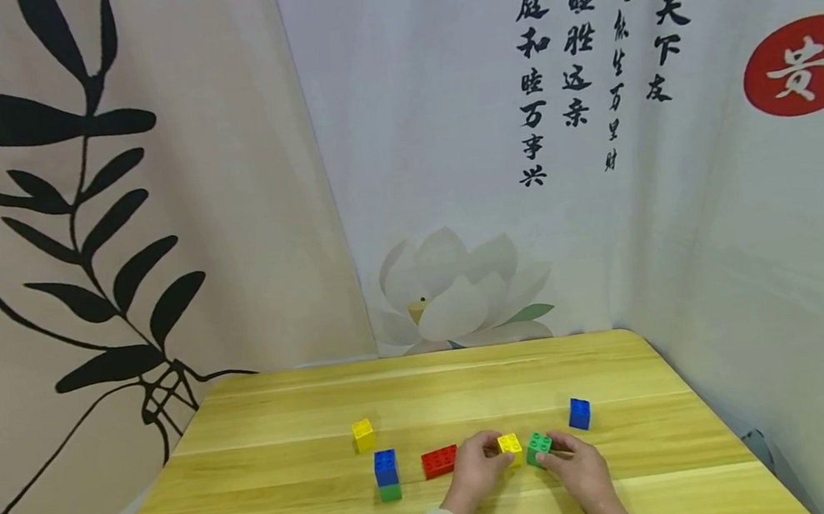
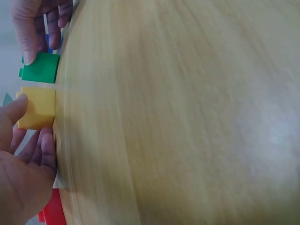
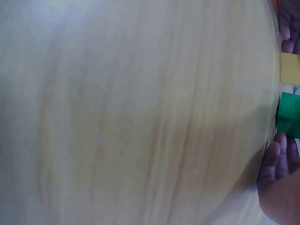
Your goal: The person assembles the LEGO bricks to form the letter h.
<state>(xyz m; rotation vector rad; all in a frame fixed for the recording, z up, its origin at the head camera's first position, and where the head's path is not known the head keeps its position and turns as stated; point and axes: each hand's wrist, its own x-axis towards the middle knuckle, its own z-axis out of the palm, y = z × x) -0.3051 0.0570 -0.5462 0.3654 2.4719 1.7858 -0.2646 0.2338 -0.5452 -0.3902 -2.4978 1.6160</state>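
Near the middle of the table, my left hand (image 1: 477,469) pinches a yellow toy brick (image 1: 510,448) between thumb and fingers. Just to its right, my right hand (image 1: 582,472) holds a green toy brick (image 1: 539,448) by its side, studs up. A narrow gap separates the two bricks. In the left wrist view the thumb presses the near face of the yellow brick (image 2: 40,108), and the green brick (image 2: 42,68) lies beyond it. The right wrist view catches the green brick (image 3: 289,115) only in part, at its edge.
A red brick (image 1: 439,462) lies just left of my left hand. Farther left, a blue brick (image 1: 385,467) sits on a green one (image 1: 390,493), with a yellow brick (image 1: 364,435) behind. Another blue brick (image 1: 580,413) stands beyond my right hand. Curtains hang behind the wooden table (image 1: 264,423).
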